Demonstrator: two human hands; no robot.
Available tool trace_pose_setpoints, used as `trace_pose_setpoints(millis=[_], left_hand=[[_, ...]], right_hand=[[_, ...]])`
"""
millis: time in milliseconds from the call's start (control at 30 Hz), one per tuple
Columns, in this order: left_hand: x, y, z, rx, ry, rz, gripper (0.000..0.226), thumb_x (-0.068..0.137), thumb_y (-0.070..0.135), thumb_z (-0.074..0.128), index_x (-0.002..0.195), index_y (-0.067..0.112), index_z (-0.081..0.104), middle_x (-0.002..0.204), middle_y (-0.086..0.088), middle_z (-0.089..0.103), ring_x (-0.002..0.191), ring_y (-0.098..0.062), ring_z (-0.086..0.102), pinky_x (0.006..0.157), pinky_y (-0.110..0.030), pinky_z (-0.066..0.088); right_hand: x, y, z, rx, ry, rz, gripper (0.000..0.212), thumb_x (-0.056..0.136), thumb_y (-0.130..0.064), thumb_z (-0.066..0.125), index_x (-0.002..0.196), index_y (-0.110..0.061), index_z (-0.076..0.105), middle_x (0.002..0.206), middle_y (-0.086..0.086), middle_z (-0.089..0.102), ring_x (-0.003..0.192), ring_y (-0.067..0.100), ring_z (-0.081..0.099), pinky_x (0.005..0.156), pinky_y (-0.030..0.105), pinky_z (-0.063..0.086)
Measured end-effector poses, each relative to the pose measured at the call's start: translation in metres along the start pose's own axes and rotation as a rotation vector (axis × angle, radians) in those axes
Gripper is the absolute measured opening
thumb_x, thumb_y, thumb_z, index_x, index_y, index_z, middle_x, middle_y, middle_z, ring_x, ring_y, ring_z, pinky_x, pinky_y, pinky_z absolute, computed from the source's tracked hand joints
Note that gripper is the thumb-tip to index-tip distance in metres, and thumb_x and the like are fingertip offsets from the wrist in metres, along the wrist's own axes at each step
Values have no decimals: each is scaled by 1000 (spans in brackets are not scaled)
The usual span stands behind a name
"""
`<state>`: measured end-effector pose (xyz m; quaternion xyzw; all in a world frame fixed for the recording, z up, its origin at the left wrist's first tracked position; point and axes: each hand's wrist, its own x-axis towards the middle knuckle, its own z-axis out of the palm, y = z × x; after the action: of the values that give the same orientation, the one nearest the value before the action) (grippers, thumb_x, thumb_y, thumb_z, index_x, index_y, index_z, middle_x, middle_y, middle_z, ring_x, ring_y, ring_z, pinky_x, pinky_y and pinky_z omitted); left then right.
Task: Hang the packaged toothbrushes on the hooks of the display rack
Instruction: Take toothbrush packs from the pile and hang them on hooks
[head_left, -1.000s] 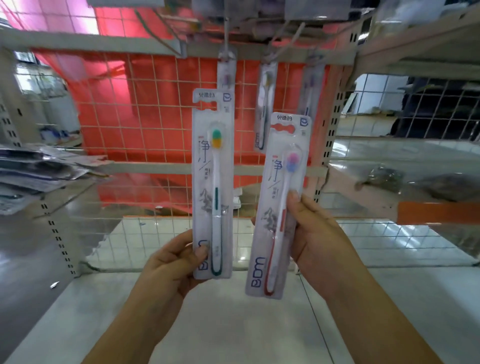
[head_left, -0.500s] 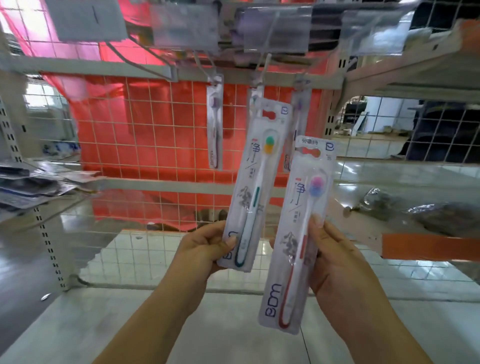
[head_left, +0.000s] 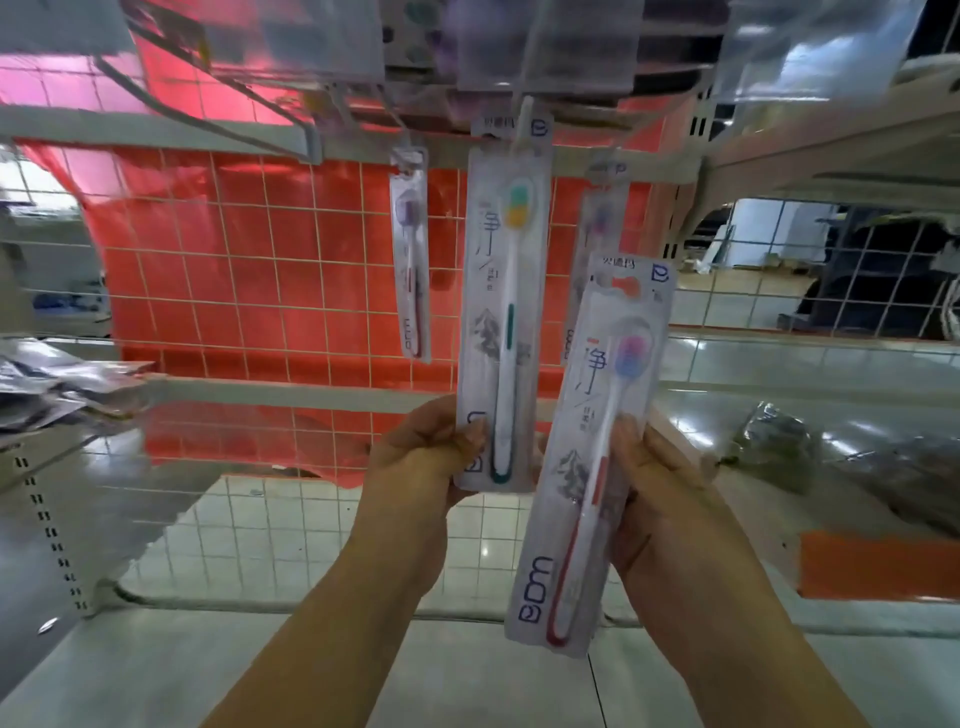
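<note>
A wire-grid display rack (head_left: 249, 270) backed by red sheeting is seen across the upper half of the frame. At centre, a green-handled packaged toothbrush (head_left: 501, 312) is held upright, its top edge raised to a hook (head_left: 522, 117); whether the hook is engaged cannot be told. Its lower edge is pinched by the left hand (head_left: 423, 467). At lower right, a red-handled packaged toothbrush (head_left: 587, 457), tilted, is gripped by the right hand (head_left: 660, 483). Two packaged toothbrushes (head_left: 410, 254) are seen hanging behind.
</note>
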<state>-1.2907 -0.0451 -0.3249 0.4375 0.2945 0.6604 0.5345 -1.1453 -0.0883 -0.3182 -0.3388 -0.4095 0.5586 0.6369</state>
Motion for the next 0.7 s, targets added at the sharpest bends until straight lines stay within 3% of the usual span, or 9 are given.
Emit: trace_pose_setpoints(millis=[100, 200, 300, 400, 467, 500, 600, 700], left_hand=[[7, -6, -2, -38, 27, 1, 25, 62, 6, 62, 86, 7, 68, 76, -7, 73, 68, -22, 70, 55, -29, 58], [18, -14, 0, -52, 24, -33, 30, 68, 7, 60, 97, 0, 65, 87, -15, 71, 75, -28, 69, 61, -36, 60], [41, -20, 2, -41, 81, -97, 13, 82, 1, 56, 91, 1, 65, 80, -11, 68, 71, -26, 65, 59, -34, 58], [69, -23, 9, 14, 118, -108, 15, 89, 2, 54, 81, 8, 65, 75, -9, 65, 65, -21, 63, 59, -35, 55], [89, -25, 15, 45, 140, -156, 15, 91, 2, 51, 82, 9, 62, 80, -11, 62, 66, -21, 62, 57, -32, 56], [101, -26, 18, 61, 162, -204, 16, 92, 2, 50, 84, 10, 61, 84, -12, 62, 71, -23, 63, 63, -35, 57], [133, -25, 24, 122, 202, -341, 14, 93, 5, 50, 103, 4, 60, 96, -15, 60, 86, -29, 61, 76, -40, 53], [151, -22, 24, 162, 187, -447, 29, 93, 5, 50, 121, -2, 51, 116, -21, 58, 106, -34, 58, 85, -43, 50]], right_hand=[[12, 1, -3, -24, 3, 2, 28, 74, -30, 55, 96, -21, 69, 96, 6, 74, 83, 22, 71, 77, 42, 55], [20, 8, -4, -31, 41, 12, 31, 67, -37, 64, 93, -22, 71, 94, 6, 74, 78, 20, 71, 73, 40, 59], [28, 13, -5, -61, 71, 8, 47, 54, -51, 78, 89, -20, 75, 92, 7, 74, 80, 22, 72, 71, 39, 59], [37, 10, -11, -55, 87, 32, 32, 67, -31, 59, 93, -16, 70, 91, 9, 74, 83, 27, 71, 75, 42, 57], [43, 5, -11, -63, 113, 22, 32, 67, -29, 60, 95, -16, 69, 95, 11, 73, 86, 29, 70, 81, 46, 54], [46, 5, -12, -67, 113, 7, 37, 65, -33, 66, 96, -15, 69, 97, 11, 73, 89, 30, 69, 82, 47, 54], [52, 2, -6, -73, 112, -29, 76, 39, -56, 85, 102, -15, 71, 101, 11, 72, 91, 29, 70, 78, 44, 58], [54, -2, -6, -44, 108, -7, 57, 65, -38, 65, 113, -10, 65, 106, 15, 70, 94, 31, 68, 83, 46, 55]])
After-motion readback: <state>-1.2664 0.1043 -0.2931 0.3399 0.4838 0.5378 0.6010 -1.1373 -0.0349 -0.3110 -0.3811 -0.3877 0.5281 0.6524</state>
